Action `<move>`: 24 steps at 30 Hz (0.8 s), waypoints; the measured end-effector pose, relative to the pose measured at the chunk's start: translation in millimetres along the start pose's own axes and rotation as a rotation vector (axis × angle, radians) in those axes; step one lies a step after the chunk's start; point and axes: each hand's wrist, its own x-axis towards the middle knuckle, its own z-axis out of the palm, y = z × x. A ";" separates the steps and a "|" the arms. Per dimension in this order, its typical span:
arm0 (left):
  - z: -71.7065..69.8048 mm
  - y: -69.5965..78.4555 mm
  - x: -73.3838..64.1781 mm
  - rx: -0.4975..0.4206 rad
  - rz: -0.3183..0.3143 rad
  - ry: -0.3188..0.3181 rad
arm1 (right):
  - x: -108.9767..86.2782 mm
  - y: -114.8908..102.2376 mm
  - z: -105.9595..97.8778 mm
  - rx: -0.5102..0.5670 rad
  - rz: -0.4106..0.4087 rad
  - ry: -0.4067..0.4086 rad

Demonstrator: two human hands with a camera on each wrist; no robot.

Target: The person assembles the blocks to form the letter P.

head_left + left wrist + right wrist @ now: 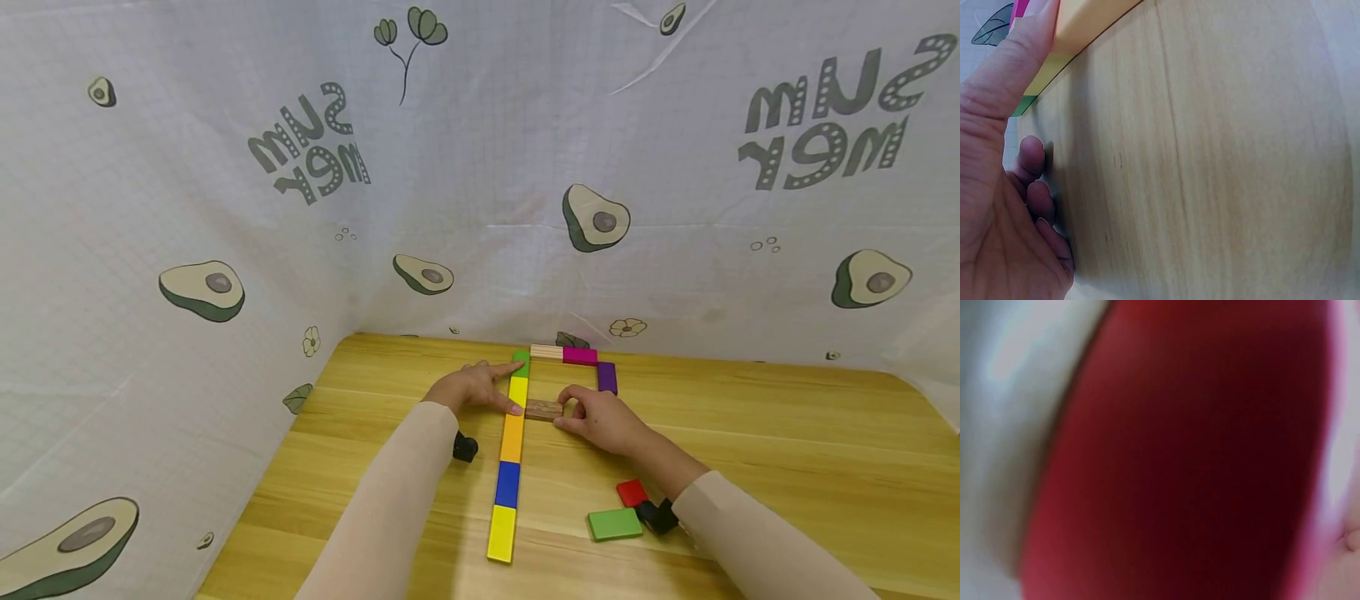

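A straight column of flat blocks runs down the table: a green block (523,357), a yellow block (518,389), an orange block (512,442), a blue block (507,484) and another yellow block (502,533). My left hand (474,388) spans the upper part, index fingertip at the green block and thumb at the orange one. In the left wrist view, the thumb (1013,69) lies along the column; the other fingertips are bent near the tabletop. Between thumb and fingers, my right hand (606,418) pinches a brown wooden block (542,409) whose left end meets the column.
A pale striped block (547,352), a magenta block (581,356) and a purple block (607,377) curve around at the back. Under the right forearm lie a red block (632,492) and a light green block (615,524). A patterned curtain (480,167) hangs behind. Blurred red fills most of the right wrist view.
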 end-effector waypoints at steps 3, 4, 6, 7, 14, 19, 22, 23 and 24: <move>-0.5 -0.1 0.0 0.002 0.000 -0.002 | 0.8 0.1 0.3 0.011 0.007 -0.005; -0.6 0.0 -0.1 0.003 0.000 -0.002 | 1.0 0.5 0.2 0.018 0.010 -0.008; -0.8 0.0 -0.3 0.004 0.000 -0.003 | 1.0 1.0 -0.7 0.037 0.020 -0.016; -0.8 -0.1 -0.3 0.005 0.000 -0.005 | 0.6 1.1 -1.5 0.046 0.025 -0.020; 0.4 -2.0 2.5 -0.006 0.002 -0.005 | -9.2 5.8 -9.0 0.081 -0.009 -0.014; 3.1 -3.9 5.4 -0.018 0.006 -0.004 | -26.9 9.8 -11.1 0.104 -0.056 -0.032; 3.2 -3.9 5.2 -0.029 0.003 -0.001 | -38.5 11.9 -12.4 0.107 -0.076 -0.045; 3.0 -3.8 4.7 -0.035 0.002 0.001 | -42.4 12.8 -13.2 0.105 -0.082 -0.049; 2.6 -3.6 4.2 -0.038 0.001 0.002 | -46.2 13.8 -14.1 0.104 -0.087 -0.052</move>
